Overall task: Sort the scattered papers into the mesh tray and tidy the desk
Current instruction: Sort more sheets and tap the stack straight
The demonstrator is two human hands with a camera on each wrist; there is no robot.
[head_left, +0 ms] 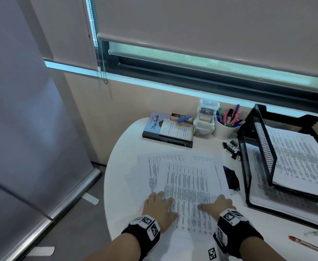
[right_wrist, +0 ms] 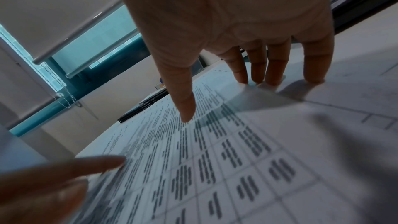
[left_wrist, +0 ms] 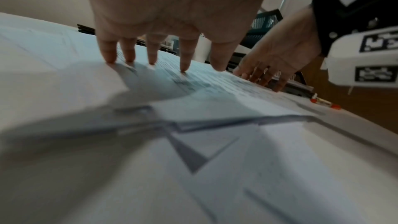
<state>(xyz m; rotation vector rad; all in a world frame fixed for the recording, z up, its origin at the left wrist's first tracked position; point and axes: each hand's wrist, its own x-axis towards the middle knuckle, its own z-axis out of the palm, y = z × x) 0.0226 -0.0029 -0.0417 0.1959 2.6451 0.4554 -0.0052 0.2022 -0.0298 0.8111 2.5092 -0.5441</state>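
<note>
Several printed sheets [head_left: 184,176] lie overlapped on the round white desk [head_left: 128,147]. My left hand [head_left: 159,205] presses flat on their left part, fingers spread, fingertips [left_wrist: 183,67] on the paper [left_wrist: 204,84]. On the right edge of the stack my right hand [head_left: 217,204] rests with straight fingers [right_wrist: 273,74] touching the printed sheet [right_wrist: 215,159]. A black two-tier mesh tray [head_left: 261,155] stands at the right and holds papers [head_left: 301,157] on both tiers.
At the back of the desk lie a stack of books [head_left: 165,129] with a stapler [head_left: 184,120], a clear drawer box [head_left: 206,117] and a white pen cup [head_left: 227,127]. Binder clips [head_left: 231,147] and a dark object [head_left: 231,178] sit beside the tray. A red pen [head_left: 310,246] lies front right.
</note>
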